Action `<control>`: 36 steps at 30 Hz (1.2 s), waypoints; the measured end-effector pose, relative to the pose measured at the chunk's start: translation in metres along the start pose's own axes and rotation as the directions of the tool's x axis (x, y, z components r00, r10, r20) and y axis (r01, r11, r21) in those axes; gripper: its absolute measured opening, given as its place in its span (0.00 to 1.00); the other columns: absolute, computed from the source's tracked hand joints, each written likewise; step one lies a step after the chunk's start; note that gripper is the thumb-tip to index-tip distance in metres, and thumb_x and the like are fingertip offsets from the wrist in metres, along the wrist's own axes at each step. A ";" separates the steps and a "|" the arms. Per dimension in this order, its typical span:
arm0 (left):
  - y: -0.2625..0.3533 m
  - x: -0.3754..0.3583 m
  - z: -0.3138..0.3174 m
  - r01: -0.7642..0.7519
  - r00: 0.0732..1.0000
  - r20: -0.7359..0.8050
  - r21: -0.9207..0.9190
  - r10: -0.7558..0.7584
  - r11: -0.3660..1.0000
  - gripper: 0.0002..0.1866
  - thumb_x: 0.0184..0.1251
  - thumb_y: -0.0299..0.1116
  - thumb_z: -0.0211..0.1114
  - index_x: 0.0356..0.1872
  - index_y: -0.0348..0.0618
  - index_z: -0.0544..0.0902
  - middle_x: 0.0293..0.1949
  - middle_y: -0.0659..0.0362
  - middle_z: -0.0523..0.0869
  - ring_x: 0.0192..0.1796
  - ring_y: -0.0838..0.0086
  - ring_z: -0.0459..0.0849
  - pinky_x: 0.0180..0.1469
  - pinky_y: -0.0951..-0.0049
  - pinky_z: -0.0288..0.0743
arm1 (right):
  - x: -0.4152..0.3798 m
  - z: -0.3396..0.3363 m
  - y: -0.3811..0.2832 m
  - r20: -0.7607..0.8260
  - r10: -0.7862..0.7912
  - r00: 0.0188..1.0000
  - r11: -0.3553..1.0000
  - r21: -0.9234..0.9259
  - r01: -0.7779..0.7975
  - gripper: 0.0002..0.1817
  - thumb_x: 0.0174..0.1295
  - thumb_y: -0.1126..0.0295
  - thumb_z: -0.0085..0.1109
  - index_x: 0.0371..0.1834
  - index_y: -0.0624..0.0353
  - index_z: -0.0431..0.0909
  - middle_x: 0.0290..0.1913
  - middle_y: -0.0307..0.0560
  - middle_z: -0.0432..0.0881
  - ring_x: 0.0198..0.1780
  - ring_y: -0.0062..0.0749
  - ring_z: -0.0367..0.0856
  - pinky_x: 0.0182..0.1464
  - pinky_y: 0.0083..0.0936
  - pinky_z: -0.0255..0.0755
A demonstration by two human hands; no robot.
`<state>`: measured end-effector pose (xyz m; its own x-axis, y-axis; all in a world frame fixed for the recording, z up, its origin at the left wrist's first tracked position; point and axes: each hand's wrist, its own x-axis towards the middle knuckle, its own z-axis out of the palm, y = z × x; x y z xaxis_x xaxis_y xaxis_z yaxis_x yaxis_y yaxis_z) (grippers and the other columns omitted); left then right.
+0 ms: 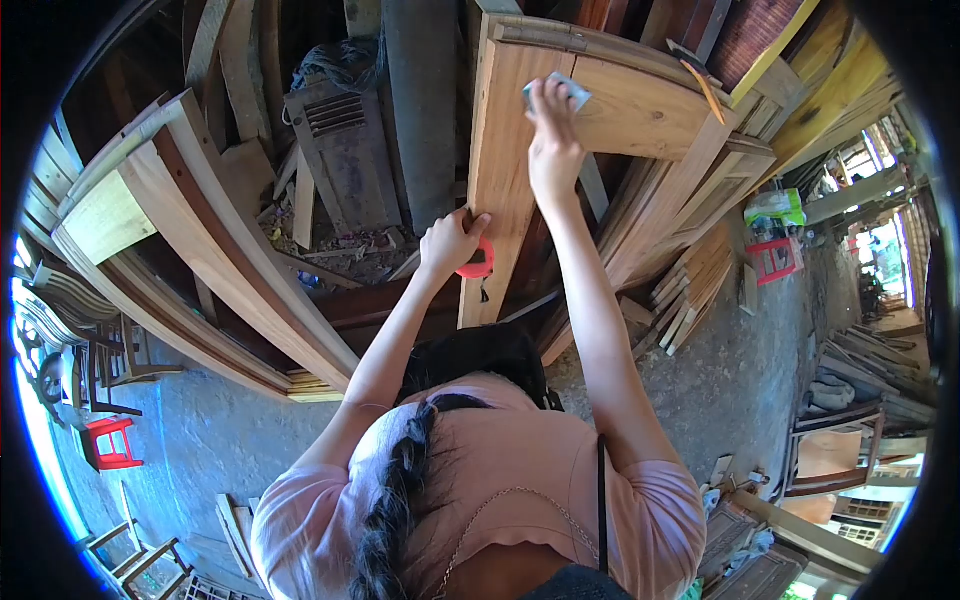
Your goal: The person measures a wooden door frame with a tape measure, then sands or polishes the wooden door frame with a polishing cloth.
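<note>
My right hand (556,150) is closed around a small pale blue-grey pad (573,93), pressed to the upper part of a wooden panel (640,112). Whether the pad is sandpaper or cloth I cannot make out. Lower down, my left hand (453,244) curls over the left edge of the panel's long upright (505,160), thumb on its face. Beside that palm is a red tape measure (477,261) with a short black strap. An orange pencil-like stick (706,92) lies at the panel's upper right corner.
Curved wooden frames (215,240) stand at left. Behind are a grey column (420,110) and a louvred board (345,150) among scraps. On the concrete floor (210,420) are a red stool (112,443) and stacked slats (695,290). A red-and-clear bag (775,258) sits at right.
</note>
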<state>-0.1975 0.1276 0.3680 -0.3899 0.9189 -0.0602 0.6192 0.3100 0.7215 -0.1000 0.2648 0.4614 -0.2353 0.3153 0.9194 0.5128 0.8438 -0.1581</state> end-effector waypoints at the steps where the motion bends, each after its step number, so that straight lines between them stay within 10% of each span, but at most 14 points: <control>1: -0.001 0.001 0.000 -0.004 1.000 0.002 0.005 0.004 1.000 0.30 0.62 0.62 0.56 0.32 0.39 0.82 0.27 0.46 0.85 0.35 0.48 0.84 0.38 0.53 0.76 | -0.003 0.001 -0.001 -0.016 -0.122 0.992 0.990 -0.072 0.121 0.27 0.56 0.80 0.58 0.61 0.53 0.72 0.59 0.51 0.76 0.61 0.41 0.75 0.63 0.36 0.72; 5: -0.003 0.001 0.001 -0.017 1.000 -0.009 -0.004 0.016 1.000 0.30 0.63 0.62 0.56 0.31 0.39 0.82 0.26 0.46 0.85 0.35 0.48 0.84 0.37 0.53 0.76 | -0.002 -0.027 0.034 0.205 -0.035 0.978 0.963 -0.256 0.088 0.29 0.56 0.87 0.52 0.62 0.51 0.73 0.57 0.51 0.78 0.59 0.41 0.76 0.56 0.31 0.78; 9: -0.002 0.000 0.004 -0.033 0.998 -0.061 0.005 0.034 0.999 0.25 0.63 0.58 0.58 0.28 0.42 0.81 0.24 0.48 0.84 0.32 0.50 0.84 0.36 0.54 0.77 | 0.031 -0.032 0.077 -0.278 -0.034 0.960 0.978 -0.208 -0.025 0.27 0.58 0.86 0.50 0.61 0.50 0.73 0.54 0.54 0.80 0.42 0.33 0.86 0.33 0.23 0.84; 11: -0.001 0.001 0.002 -0.038 0.998 -0.054 -0.003 0.037 0.999 0.25 0.63 0.57 0.58 0.28 0.42 0.81 0.24 0.48 0.84 0.32 0.50 0.84 0.36 0.54 0.77 | 0.017 -0.039 0.049 0.026 0.389 0.921 0.921 -0.032 -0.388 0.27 0.58 0.86 0.51 0.61 0.50 0.74 0.53 0.54 0.80 0.39 0.34 0.87 0.29 0.25 0.82; 12: 0.000 0.001 0.003 -0.035 0.998 -0.044 -0.006 0.035 0.999 0.25 0.63 0.57 0.58 0.28 0.42 0.81 0.24 0.48 0.84 0.32 0.50 0.84 0.36 0.54 0.77 | 0.016 -0.028 0.028 -0.089 0.166 0.982 0.986 0.025 -0.164 0.26 0.57 0.85 0.53 0.59 0.50 0.76 0.50 0.53 0.82 0.33 0.35 0.87 0.25 0.25 0.80; 15: 0.001 -0.001 0.003 -0.047 0.996 -0.072 0.002 0.047 0.999 0.24 0.63 0.56 0.59 0.28 0.42 0.80 0.24 0.48 0.84 0.31 0.49 0.84 0.35 0.54 0.77 | -0.003 -0.008 0.007 0.020 -0.233 0.972 0.967 -0.102 0.234 0.26 0.53 0.85 0.55 0.53 0.45 0.80 0.51 0.46 0.82 0.46 0.31 0.85 0.52 0.29 0.80; 17: 0.000 -0.002 0.003 -0.037 0.997 -0.069 0.014 0.038 0.999 0.24 0.63 0.56 0.59 0.28 0.42 0.80 0.24 0.48 0.84 0.31 0.49 0.84 0.35 0.53 0.77 | 0.003 -0.022 0.019 0.049 -0.189 0.981 0.978 -0.078 0.192 0.24 0.54 0.85 0.54 0.52 0.46 0.81 0.50 0.46 0.83 0.46 0.31 0.85 0.49 0.28 0.81; 19: 0.000 -0.002 0.003 -0.025 0.997 -0.066 0.017 0.026 1.000 0.23 0.63 0.56 0.59 0.28 0.42 0.80 0.24 0.48 0.84 0.31 0.49 0.84 0.35 0.53 0.77 | 0.005 -0.025 0.062 -0.065 -0.018 0.998 0.996 -0.086 0.013 0.24 0.56 0.84 0.53 0.54 0.48 0.80 0.51 0.45 0.83 0.42 0.31 0.86 0.33 0.23 0.83; 23: 0.000 -0.002 0.005 -0.061 0.994 -0.088 0.006 0.061 0.998 0.23 0.64 0.55 0.59 0.28 0.42 0.79 0.24 0.49 0.84 0.30 0.49 0.84 0.34 0.53 0.77 | 0.025 -0.029 0.063 -0.275 0.312 0.909 0.948 0.023 -0.318 0.27 0.58 0.86 0.51 0.59 0.45 0.77 0.53 0.48 0.81 0.43 0.30 0.86 0.38 0.23 0.82; 24: 0.000 -0.001 0.006 -0.067 0.993 -0.098 -0.001 0.067 0.998 0.23 0.64 0.54 0.59 0.28 0.42 0.79 0.24 0.49 0.84 0.30 0.49 0.84 0.34 0.53 0.77 | 0.030 -0.037 0.031 0.005 0.586 0.810 0.810 -0.013 -0.586 0.27 0.57 0.87 0.51 0.58 0.47 0.78 0.52 0.50 0.81 0.45 0.33 0.86 0.41 0.24 0.82; 27: 0.002 -0.002 0.004 -0.042 0.998 -0.057 -0.025 0.040 0.999 0.26 0.64 0.57 0.57 0.33 0.38 0.81 0.25 0.47 0.84 0.32 0.48 0.84 0.35 0.53 0.76 | 0.014 -0.001 -0.001 -0.159 -0.157 0.975 0.987 -0.065 0.148 0.26 0.56 0.87 0.51 0.56 0.49 0.79 0.46 0.47 0.84 0.43 0.36 0.86 0.39 0.30 0.82; 28: 0.002 -0.003 0.004 -0.047 0.998 -0.051 -0.017 0.046 0.999 0.26 0.64 0.57 0.57 0.33 0.38 0.81 0.25 0.47 0.84 0.32 0.48 0.84 0.35 0.53 0.76 | 0.013 -0.004 0.005 -0.164 -0.149 0.975 0.988 -0.070 0.139 0.26 0.56 0.87 0.51 0.56 0.49 0.79 0.46 0.47 0.84 0.43 0.36 0.86 0.39 0.30 0.82; 33: -0.004 0.001 0.008 -0.085 0.993 -0.087 -0.010 0.084 0.996 0.23 0.64 0.54 0.59 0.27 0.40 0.79 0.23 0.49 0.83 0.31 0.48 0.83 0.34 0.53 0.76 | 0.041 -0.056 0.084 -0.167 0.461 0.872 0.836 -0.249 -0.489 0.19 0.61 0.77 0.54 0.55 0.49 0.79 0.33 0.42 0.87 0.25 0.27 0.85 0.23 0.24 0.78; 36: -0.004 0.002 0.006 -0.106 0.991 -0.079 -0.009 0.105 0.994 0.25 0.64 0.56 0.58 0.27 0.39 0.79 0.21 0.48 0.82 0.28 0.54 0.84 0.33 0.56 0.75 | 0.032 -0.042 0.079 -0.210 0.379 0.901 0.900 -0.142 -0.412 0.17 0.58 0.81 0.54 0.49 0.52 0.82 0.35 0.45 0.87 0.31 0.32 0.86 0.31 0.28 0.80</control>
<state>-0.1971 0.1299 0.3605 -0.3752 0.9243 0.0704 0.6511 0.2088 0.7297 -0.0327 0.3229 0.4929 0.1562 0.5130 0.8441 0.6760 0.5675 -0.4700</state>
